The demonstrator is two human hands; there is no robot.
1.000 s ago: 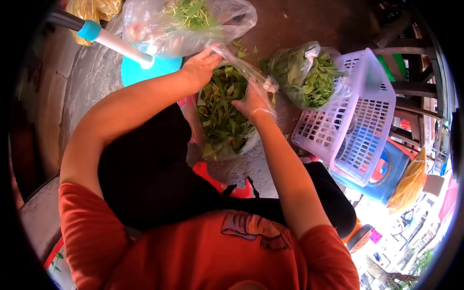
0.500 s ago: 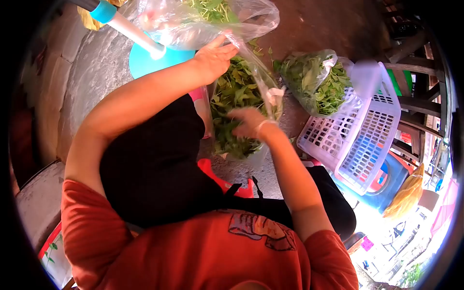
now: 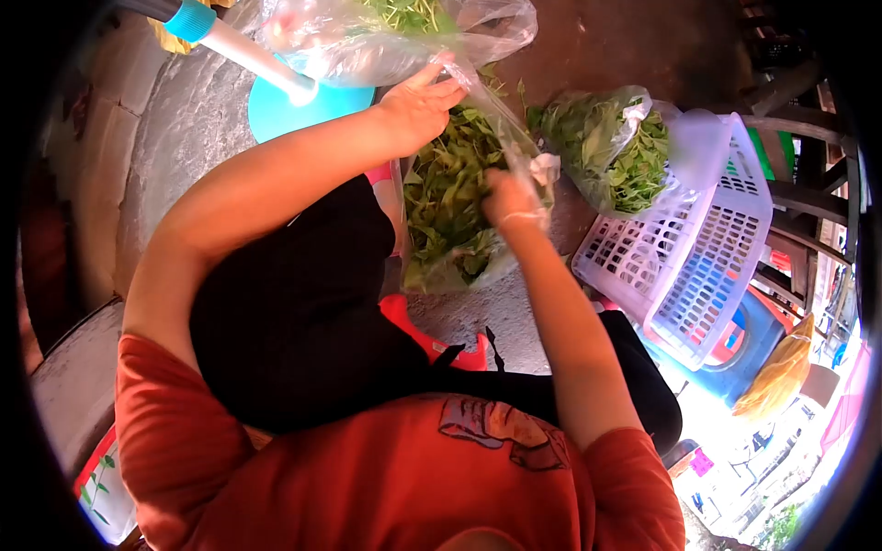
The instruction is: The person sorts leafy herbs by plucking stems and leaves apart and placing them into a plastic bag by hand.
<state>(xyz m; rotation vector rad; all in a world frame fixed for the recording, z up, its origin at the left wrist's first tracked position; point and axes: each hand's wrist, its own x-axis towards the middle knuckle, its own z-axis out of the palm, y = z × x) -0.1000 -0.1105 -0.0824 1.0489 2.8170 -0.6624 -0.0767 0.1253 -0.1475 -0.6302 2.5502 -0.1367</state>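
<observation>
A clear plastic bag (image 3: 470, 278) full of green leaves (image 3: 443, 197) stands on the ground between my knees. My left hand (image 3: 421, 108) is at the bag's far rim, with the plastic caught at its fingertips. At the right side of the leaves, inside the bag's mouth, is my right hand (image 3: 510, 197) with its fingers curled. What those fingers hold, if anything, is hidden. Beyond my left hand lies another clear bag (image 3: 367, 55) with green stems in it. A third bag of leaves (image 3: 597, 147) rests to the right.
White plastic baskets (image 3: 675, 266) lean at the right, above a blue plastic item (image 3: 735, 354). A turquoise round base (image 3: 276, 115) with a white pole (image 3: 253, 60) stands at the upper left. Something red (image 3: 404, 321) lies under my legs. Wooden slats (image 3: 808, 202) line the right side.
My right hand has moved right and slightly up from over the leaves to the bag's side, and its fingers have curled in. My left hand has shifted slightly up and right at the rim.
</observation>
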